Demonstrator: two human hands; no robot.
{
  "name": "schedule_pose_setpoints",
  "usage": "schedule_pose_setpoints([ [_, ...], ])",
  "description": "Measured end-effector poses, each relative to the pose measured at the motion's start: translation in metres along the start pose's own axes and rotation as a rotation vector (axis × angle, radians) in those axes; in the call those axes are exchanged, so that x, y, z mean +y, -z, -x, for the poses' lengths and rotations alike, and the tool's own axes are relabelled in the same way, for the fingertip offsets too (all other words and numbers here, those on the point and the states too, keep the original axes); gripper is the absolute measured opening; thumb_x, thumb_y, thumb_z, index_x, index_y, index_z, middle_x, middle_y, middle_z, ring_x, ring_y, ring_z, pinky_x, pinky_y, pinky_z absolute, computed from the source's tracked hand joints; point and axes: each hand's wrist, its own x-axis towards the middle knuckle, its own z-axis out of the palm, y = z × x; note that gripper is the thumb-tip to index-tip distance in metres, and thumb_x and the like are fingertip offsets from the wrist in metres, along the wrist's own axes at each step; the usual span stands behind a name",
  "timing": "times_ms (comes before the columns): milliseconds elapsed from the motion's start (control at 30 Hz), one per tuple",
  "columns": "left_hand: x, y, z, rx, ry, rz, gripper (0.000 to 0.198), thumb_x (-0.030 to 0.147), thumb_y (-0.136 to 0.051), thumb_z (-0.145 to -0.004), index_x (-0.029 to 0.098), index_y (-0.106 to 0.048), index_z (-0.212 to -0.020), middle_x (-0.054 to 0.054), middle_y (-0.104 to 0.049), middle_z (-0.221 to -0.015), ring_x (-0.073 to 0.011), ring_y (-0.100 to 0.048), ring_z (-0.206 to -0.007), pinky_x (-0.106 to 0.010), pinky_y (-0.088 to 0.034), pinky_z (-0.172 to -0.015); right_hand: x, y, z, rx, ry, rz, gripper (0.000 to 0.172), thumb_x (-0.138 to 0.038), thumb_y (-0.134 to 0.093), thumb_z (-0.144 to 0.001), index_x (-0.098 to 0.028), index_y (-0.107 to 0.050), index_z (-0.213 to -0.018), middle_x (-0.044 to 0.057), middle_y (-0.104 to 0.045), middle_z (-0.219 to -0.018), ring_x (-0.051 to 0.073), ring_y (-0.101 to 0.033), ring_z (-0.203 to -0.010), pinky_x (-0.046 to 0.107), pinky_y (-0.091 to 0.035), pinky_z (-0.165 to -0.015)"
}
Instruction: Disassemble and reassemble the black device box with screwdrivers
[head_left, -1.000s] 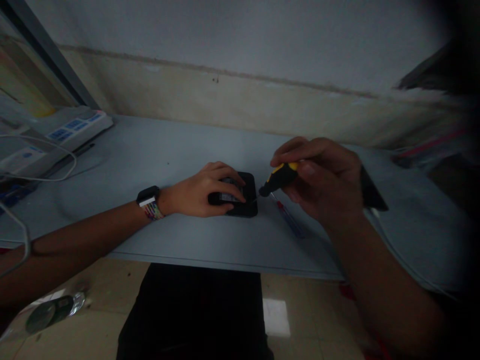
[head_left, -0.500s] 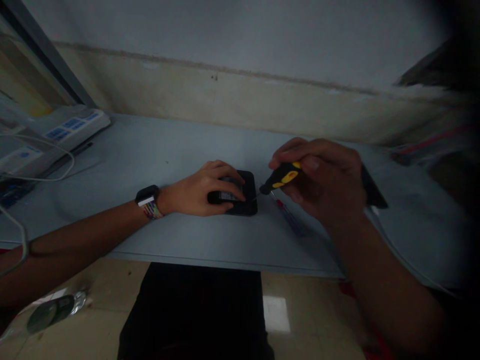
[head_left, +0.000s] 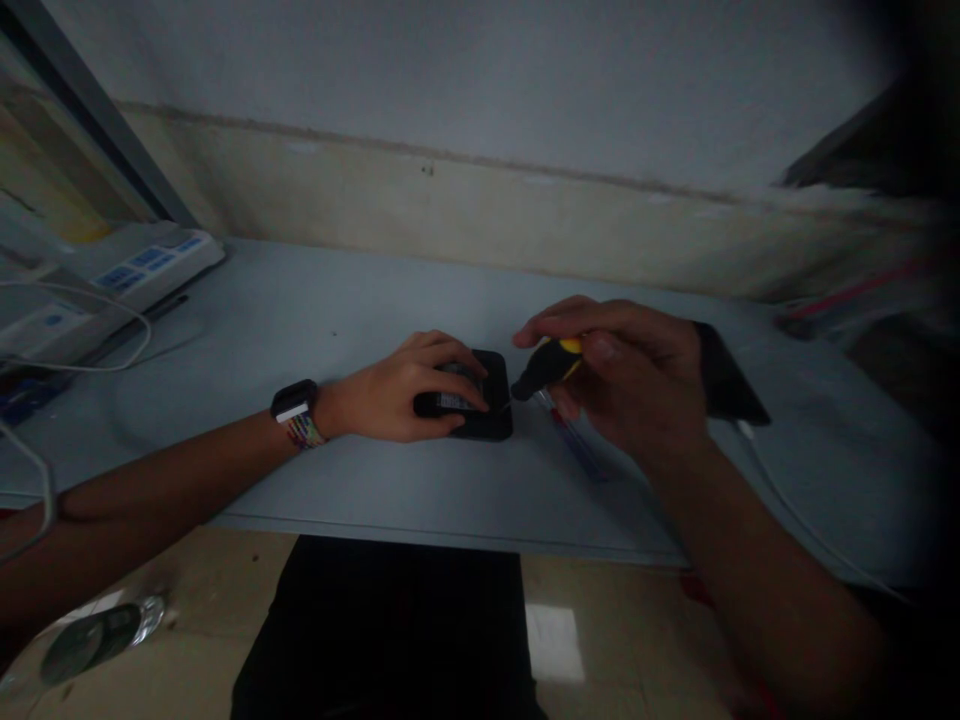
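Observation:
My left hand [head_left: 409, 388] grips a black object with a printed label [head_left: 452, 401], which lies over a flat black rectangular thing [head_left: 496, 400] on the grey table. In my right hand [head_left: 626, 375] is a black and yellow screwdriver [head_left: 551, 367], its thin shaft pointing left and down at the flat thing's right edge. Whether the tip touches is too dark to tell. Below the right hand a second screwdriver with a clear purplish handle [head_left: 583, 450] lies on the table, its upper end near the fingers.
A white power strip [head_left: 161, 262] and white cables stand at the left. Behind the right hand lies a dark flat device [head_left: 731, 385] with a white cable [head_left: 787, 500]. A wall runs along the table's back. On the floor at lower left is a bottle [head_left: 101, 640].
My right hand and the black and yellow screwdriver have moved slightly left and down, with the handle turned more toward the flat thing. The left hand keeps its grip. The view has shifted slightly.

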Motion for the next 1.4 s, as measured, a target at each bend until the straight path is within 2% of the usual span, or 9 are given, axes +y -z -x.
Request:
schedule_pose_setpoints([
  [200,0.0008,0.0004,-0.0002,-0.001,-0.01,-0.008,0.024,0.027,-0.074,-0.098,0.028,-0.079,-0.121,-0.01,-0.071,-0.136,-0.0297,-0.064,-0.132,-0.053,-0.045,-0.117,-0.0043,-0.0022,0.001,0.076,0.005,0.032,0.013,-0.031,-0.09,-0.089,-0.027,-0.078,-0.092,0.001,-0.085,-0.099,0.007,-0.057,-0.041,0.02,-0.043,-0.032],
  [433,0.0005,0.0007,-0.0007,-0.003,-0.01,-0.006,0.026,0.025,-0.076,-0.096,0.028,-0.08,-0.122,-0.01,-0.072,-0.138,-0.0303,-0.063,-0.132,-0.054,-0.044,-0.118,-0.0014,0.0039,0.0,-0.055,0.007,-0.05,0.016,-0.033,-0.076,-0.101,-0.028,-0.086,-0.112,0.003,-0.083,-0.1,0.009,-0.063,-0.048,0.02,-0.046,-0.033],
  [600,0.0002,0.0,-0.0002,-0.001,-0.012,-0.008,0.024,0.025,-0.075,-0.097,0.028,-0.08,-0.12,-0.01,-0.072,-0.137,-0.0301,-0.063,-0.132,-0.053,-0.044,-0.118,-0.0051,0.0009,0.0003,0.017,0.018,0.041,0.007,-0.032,-0.086,-0.093,-0.028,-0.085,-0.099,0.003,-0.082,-0.109,0.007,-0.062,-0.048,0.022,-0.047,-0.035],
  [733,-0.0003,-0.0003,-0.0001,0.002,-0.014,-0.003,0.024,0.026,-0.075,-0.097,0.028,-0.08,-0.121,-0.01,-0.072,-0.137,-0.0303,-0.063,-0.132,-0.053,-0.044,-0.118,-0.0077,-0.0021,0.0,0.065,-0.022,0.028,0.021,-0.029,-0.093,-0.085,-0.026,-0.073,-0.088,0.0,-0.084,-0.101,0.006,-0.054,-0.041,0.021,-0.043,-0.033],
  [933,0.0002,0.0003,-0.0003,-0.001,-0.005,0.008,0.027,0.025,-0.076,-0.097,0.028,-0.08,-0.123,-0.011,-0.071,-0.137,-0.0308,-0.063,-0.132,-0.054,-0.043,-0.118,-0.0048,0.0001,-0.0004,0.004,-0.052,-0.037,0.016,-0.037,-0.081,-0.096,-0.028,-0.082,-0.109,0.002,-0.082,-0.097,0.01,-0.059,-0.048,0.023,-0.042,-0.035],
  [1067,0.0013,0.0016,-0.0013,-0.028,0.021,0.001,0.025,0.028,-0.075,-0.097,0.03,-0.08,-0.122,-0.009,-0.071,-0.137,-0.0305,-0.062,-0.132,-0.055,-0.043,-0.119,-0.0057,-0.0007,0.0009,0.066,-0.018,0.061,0.01,-0.036,-0.085,-0.093,-0.026,-0.084,-0.096,0.005,-0.081,-0.106,0.009,-0.059,-0.05,0.025,-0.041,-0.036],
  [1200,0.0022,0.002,-0.0022,-0.026,0.028,0.008,0.025,0.027,-0.076,-0.096,0.03,-0.08,-0.12,-0.009,-0.072,-0.137,-0.0307,-0.063,-0.132,-0.055,-0.043,-0.119,-0.0068,-0.0022,0.0005,0.101,-0.019,0.067,0.019,-0.036,-0.092,-0.086,-0.027,-0.076,-0.087,0.003,-0.082,-0.104,0.007,-0.053,-0.045,0.026,-0.043,-0.035],
  [1300,0.0024,0.0016,-0.0021,-0.02,0.027,0.013,0.026,0.026,-0.076,-0.096,0.03,-0.081,-0.121,-0.01,-0.072,-0.138,-0.0305,-0.063,-0.133,-0.054,-0.043,-0.12,-0.0061,-0.0008,-0.0009,0.11,-0.049,0.044,0.025,-0.03,-0.094,-0.084,-0.028,-0.07,-0.088,-0.002,-0.082,-0.096,0.006,-0.047,-0.039,0.023,-0.036,-0.031],
  [1400,0.0024,0.0015,-0.0017,-0.024,0.029,0.006,0.026,0.027,-0.075,-0.097,0.029,-0.08,-0.122,-0.01,-0.072,-0.139,-0.0302,-0.062,-0.134,-0.054,-0.043,-0.12,-0.0049,0.0025,-0.0017,0.065,-0.054,-0.031,0.014,-0.031,-0.087,-0.091,-0.029,-0.077,-0.101,-0.002,-0.081,-0.095,0.007,-0.05,-0.04,0.023,-0.036,-0.03],
])
